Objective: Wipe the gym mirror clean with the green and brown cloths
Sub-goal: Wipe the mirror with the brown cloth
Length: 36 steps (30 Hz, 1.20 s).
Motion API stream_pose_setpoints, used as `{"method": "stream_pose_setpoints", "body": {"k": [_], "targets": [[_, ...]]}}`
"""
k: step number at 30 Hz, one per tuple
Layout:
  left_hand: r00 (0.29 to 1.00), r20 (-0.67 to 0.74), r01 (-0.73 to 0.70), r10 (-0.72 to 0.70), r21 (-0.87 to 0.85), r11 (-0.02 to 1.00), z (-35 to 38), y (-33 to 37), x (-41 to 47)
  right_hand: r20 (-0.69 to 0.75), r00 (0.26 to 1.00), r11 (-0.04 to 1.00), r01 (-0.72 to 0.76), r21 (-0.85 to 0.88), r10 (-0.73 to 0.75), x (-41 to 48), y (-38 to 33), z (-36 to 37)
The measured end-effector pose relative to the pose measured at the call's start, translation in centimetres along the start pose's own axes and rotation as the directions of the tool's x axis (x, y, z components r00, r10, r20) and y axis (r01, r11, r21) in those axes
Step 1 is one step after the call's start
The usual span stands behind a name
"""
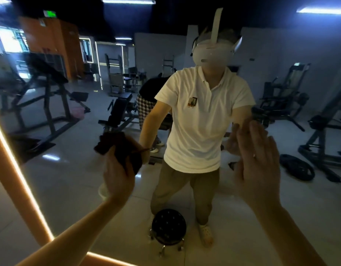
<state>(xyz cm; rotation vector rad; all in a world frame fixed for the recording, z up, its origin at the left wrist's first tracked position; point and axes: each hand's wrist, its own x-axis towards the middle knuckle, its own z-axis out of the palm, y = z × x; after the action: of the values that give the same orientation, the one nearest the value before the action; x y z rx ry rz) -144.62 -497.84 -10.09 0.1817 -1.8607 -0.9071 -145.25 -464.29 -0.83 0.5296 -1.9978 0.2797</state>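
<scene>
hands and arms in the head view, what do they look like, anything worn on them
Both forearms are bare, no gloves or sleeves reaching them. The right hand has a thin ring on one finger; the left hand shows none. The reflection shows a white short-sleeved polo shirt.

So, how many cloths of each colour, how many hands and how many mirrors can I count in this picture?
brown cloth: 1, gripped by the left hand
green cloth: 0 in view
hands: 2, the left hand and the right hand, which is open
mirror: 1
Total: 4
</scene>
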Motion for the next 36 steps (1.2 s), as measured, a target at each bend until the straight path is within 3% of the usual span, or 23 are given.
{"method": "stream_pose_setpoints", "body": {"k": [4,8,13,15,17,20,23,25,27,29,33,35,36], "targets": [[0.959,0.199,-0.201,0.204,-0.036,0.979,5.1,7.0,-4.4,0.049,0.998,1.000,-0.025,-0.008,0.026,-1.5,4.6,-1.9],[0.871,0.313,-0.391,0.378,-0.023,0.920,12.0,13.6,-9.9,0.163,0.984,0.998,0.067,0.020,-0.070,-3.6,7.5,-3.1],[0.588,0.523,-0.750,0.617,0.067,0.658,15.8,17.6,-14.1,0.228,0.962,0.988,0.144,0.049,-0.152,-3.3,9.2,-4.2],[0.532,0.523,-0.815,0.666,0.105,0.569,14.6,17.2,-12.7,0.226,0.964,0.989,0.120,0.087,-0.137,-3.2,9.5,-4.7],[0.578,0.497,-0.794,0.647,0.162,0.586,12.2,16.7,-10.1,0.198,0.972,0.988,0.106,0.114,-0.127,-2.6,9.7,-5.4],[0.726,0.433,-0.665,0.535,0.244,0.706,7.5,15.5,-5.2,0.160,0.978,0.988,0.116,0.105,-0.132,-0.5,10.5,-6.6],[0.923,0.214,-0.373,0.320,0.292,0.881,3.7,14.2,0.2,0.159,0.981,0.994,0.105,0.037,-0.109,1.4,11.2,-7.1],[0.991,0.043,-0.136,0.130,0.254,0.958,2.2,13.9,3.4,0.170,0.981,0.995,0.100,-0.014,-0.096,2.0,11.2,-6.9],[0.993,-0.070,-0.076,0.092,0.203,0.976,2.2,15.0,5.1,0.186,0.978,0.992,0.111,-0.065,-0.097,2.0,11.0,-6.4],[0.978,-0.104,-0.165,0.179,0.136,0.977,4.1,17.3,4.9,0.176,0.979,0.989,0.116,-0.087,-0.100,1.8,10.8,-5.9],[0.952,0.043,-0.304,0.302,0.048,0.952,10.1,22.3,0.1,0.141,0.986,0.992,0.099,-0.082,-0.087,1.8,10.9,-5.5],[0.857,0.155,-0.505,0.491,0.072,0.860,12.3,23.7,-2.7,0.110,0.991,0.994,0.078,-0.070,-0.070,1.9,10.7,-5.7],[0.753,0.226,-0.648,0.618,0.096,0.755,12.7,23.9,-3.7,0.090,0.995,0.997,0.057,-0.057,-0.052,2.1,10.5,-5.9]]}}
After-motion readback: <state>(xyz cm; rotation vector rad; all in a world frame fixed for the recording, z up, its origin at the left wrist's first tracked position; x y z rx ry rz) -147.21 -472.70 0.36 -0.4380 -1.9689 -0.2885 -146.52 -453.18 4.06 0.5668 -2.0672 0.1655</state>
